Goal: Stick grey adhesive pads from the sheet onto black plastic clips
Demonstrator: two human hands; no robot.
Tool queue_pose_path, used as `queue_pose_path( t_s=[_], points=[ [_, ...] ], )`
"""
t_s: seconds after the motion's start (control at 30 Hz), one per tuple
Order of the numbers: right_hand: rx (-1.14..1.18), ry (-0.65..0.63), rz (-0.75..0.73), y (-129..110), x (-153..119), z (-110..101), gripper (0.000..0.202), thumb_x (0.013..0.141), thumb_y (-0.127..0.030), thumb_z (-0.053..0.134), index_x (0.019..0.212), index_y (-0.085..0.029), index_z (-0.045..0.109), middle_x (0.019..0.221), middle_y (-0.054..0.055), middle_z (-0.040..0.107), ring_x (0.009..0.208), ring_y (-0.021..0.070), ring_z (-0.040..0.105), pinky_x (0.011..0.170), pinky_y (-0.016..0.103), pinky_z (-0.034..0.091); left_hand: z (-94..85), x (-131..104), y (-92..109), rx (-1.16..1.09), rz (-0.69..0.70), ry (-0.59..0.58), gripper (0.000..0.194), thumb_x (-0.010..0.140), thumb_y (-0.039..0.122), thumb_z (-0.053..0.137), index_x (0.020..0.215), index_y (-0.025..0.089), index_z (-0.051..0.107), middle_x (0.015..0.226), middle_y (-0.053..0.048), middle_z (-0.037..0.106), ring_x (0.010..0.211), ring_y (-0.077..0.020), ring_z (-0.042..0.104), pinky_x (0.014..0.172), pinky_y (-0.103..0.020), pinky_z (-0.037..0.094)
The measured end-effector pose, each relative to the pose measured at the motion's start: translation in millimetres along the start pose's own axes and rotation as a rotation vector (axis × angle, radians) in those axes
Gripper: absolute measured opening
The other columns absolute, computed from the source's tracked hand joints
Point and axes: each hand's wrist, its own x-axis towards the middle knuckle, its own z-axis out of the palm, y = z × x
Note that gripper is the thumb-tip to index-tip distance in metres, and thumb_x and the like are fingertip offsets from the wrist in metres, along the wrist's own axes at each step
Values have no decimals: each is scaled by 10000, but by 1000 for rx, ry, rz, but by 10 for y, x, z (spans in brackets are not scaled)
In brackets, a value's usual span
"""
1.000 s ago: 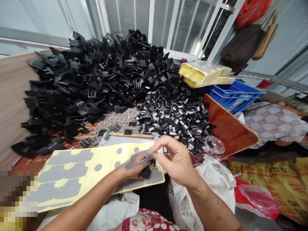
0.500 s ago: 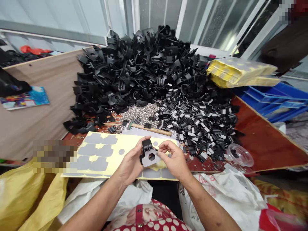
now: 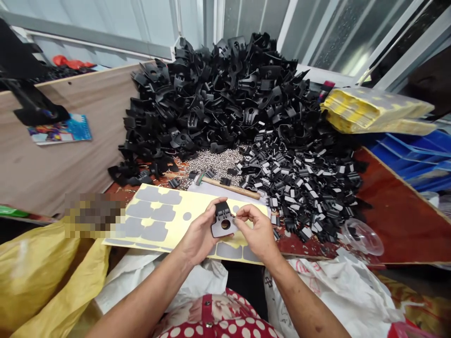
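Note:
A black plastic clip piece (image 3: 222, 210) with a round hole and a smooth grey face is held above the sheet, tilted toward me. My left hand (image 3: 201, 232) grips it from the left, fingers behind and around its edge. At the right edge of the piece, thumb and forefinger of my right hand (image 3: 256, 230) are pinched together against the grey face. The palm side of those fingertips is hidden. Beneath both hands lies a yellow backing sheet (image 3: 193, 203) with grey stickers, several of them shaped with notched corners, and small round ones.
A large heap of black plastic parts (image 3: 211, 94) rises behind. Small metal bits (image 3: 214, 162) and a wooden-handled hammer (image 3: 230, 188) lie before it. Small black-and-grey pieces (image 3: 299, 188) spread right, beside a clear plastic bowl (image 3: 363, 236). Yellow sticker stacks (image 3: 377, 110) and blue bins (image 3: 416, 155) stand far right.
The view has shifted, so the scene sits slightly farther right. Both hands remain at the clip piece, whose grey face is a little more level; the right fingertips stay at its right edge.

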Motion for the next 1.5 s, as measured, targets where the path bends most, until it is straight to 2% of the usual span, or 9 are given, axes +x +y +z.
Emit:
queue_pose_path(
  t_s=[0.17,0.4,0.6,0.8,1.03,1.17,1.3,1.37,1.5],
  points=[
    [-169,-27,-84,-37,-21,24,48,841,-178,619,865,-218,629,816,2,682,790,178,646,779,290,519,-11,-14,-46,42,26,-4,551,823,318,725,1336,322,522,1082,-23,607,906,-198,633,811,-359,558],
    [-479,-11,-291,-132,-190,211,338,862,-82,533,1178,-199,551,1164,110,567,827,186,632,773,329,560,-53,30,-262,550,417,338,364,812,243,712,1147,259,567,1092,1,581,1009,-173,559,917,-273,449],
    [-386,-48,-223,-188,-252,273,351,823,-63,559,1131,-226,517,1152,68,507,809,154,627,790,320,576,-147,-87,-285,574,355,403,377,834,283,682,1176,273,523,966,14,569,822,-176,562,752,-283,471],
    [-589,-123,-352,-155,-343,386,404,858,-51,540,1221,-228,528,1209,114,523,997,244,605,867,390,556,-244,-122,-376,585,456,472,364,820,273,708,1148,257,550,1090,-13,583,976,-179,587,873,-284,488],
    [-946,-27,-467,-93,-382,226,529,859,-439,774,1284,-183,589,1305,213,568,1159,399,540,996,618,439,-567,-496,-133,449,379,481,580,736,345,818,1206,296,482,819,61,553,511,-110,509,430,-228,453],
    [-877,-380,-506,111,-372,308,642,829,-422,822,1371,-193,563,1468,191,544,1388,387,453,1145,606,377,-965,-938,74,942,544,448,468,758,198,741,1197,274,597,996,-29,667,692,-180,658,604,-288,562],
    [-966,-550,-540,330,-308,350,861,801,-465,851,1527,-217,462,1611,176,442,1506,410,347,1188,670,306,-1241,-1059,-59,1592,634,88,522,835,42,512,1259,296,682,1107,-77,727,999,-250,692,886,-367,558],
    [-1022,-561,-542,406,-229,193,822,843,-476,810,1545,-239,454,1621,161,437,1508,398,361,1192,670,302,-1314,-987,-171,1820,591,7,548,867,11,469,1274,300,696,1157,-96,732,1057,-270,678,927,-410,546],
    [-1132,-589,-514,502,-66,-412,802,876,-531,756,1561,-256,444,1649,141,398,1520,396,346,1197,666,286,-1373,-847,-293,1971,487,140,528,837,-20,488,1228,252,717,1275,-150,704,1157,-328,654,997,-510,519]
  ],
)
